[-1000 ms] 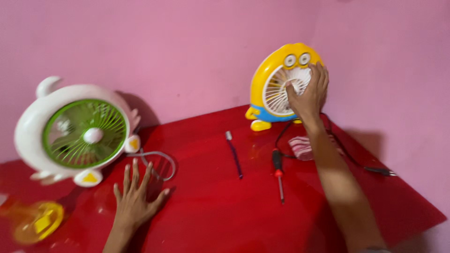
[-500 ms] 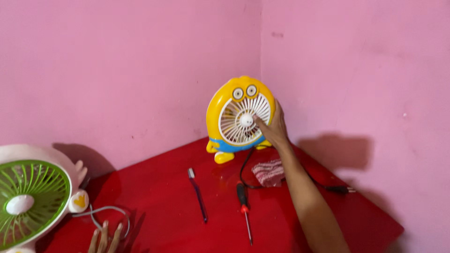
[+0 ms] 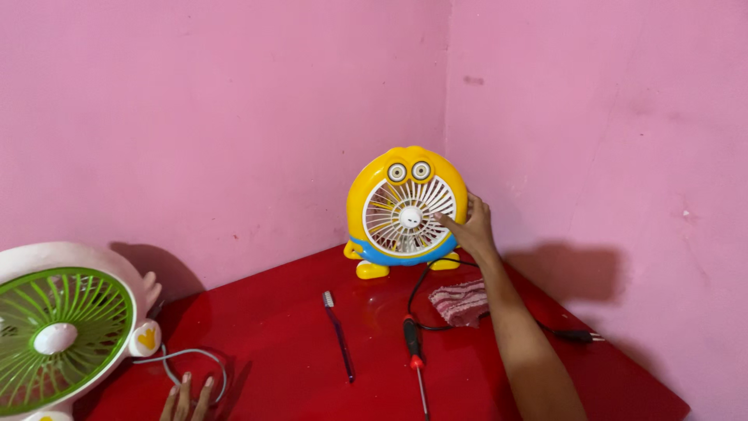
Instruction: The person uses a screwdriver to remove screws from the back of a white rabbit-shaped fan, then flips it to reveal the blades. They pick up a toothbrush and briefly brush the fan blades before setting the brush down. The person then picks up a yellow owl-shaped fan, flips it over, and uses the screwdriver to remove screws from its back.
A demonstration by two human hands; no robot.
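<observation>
Right hand on the yellow fan, frame centre.
The right hand (image 3: 472, 228) steadies the yellow fan (image 3: 406, 210), fingers spread across its grille; left hand (image 3: 187, 399), bottom edge, rests flat on the red surface (image 3: 296, 343).

Yellow fan (image 3: 407, 209): yellow body, white slatted grille, blue band along the bottom, two grey-ringed eyes on top. Second fan (image 3: 58, 335): white shell, green ribbed grille, white hub, small yellow heart on its foot. Table (image 3: 280, 351) glossy red. Walls (image 3: 195, 117) flat pink. Screwdriver (image 3: 414, 351) black and red. Toothbrush (image 3: 338, 335) dark blue, pale bristles. Cloth (image 3: 461, 301) red-and-white striped.
</observation>
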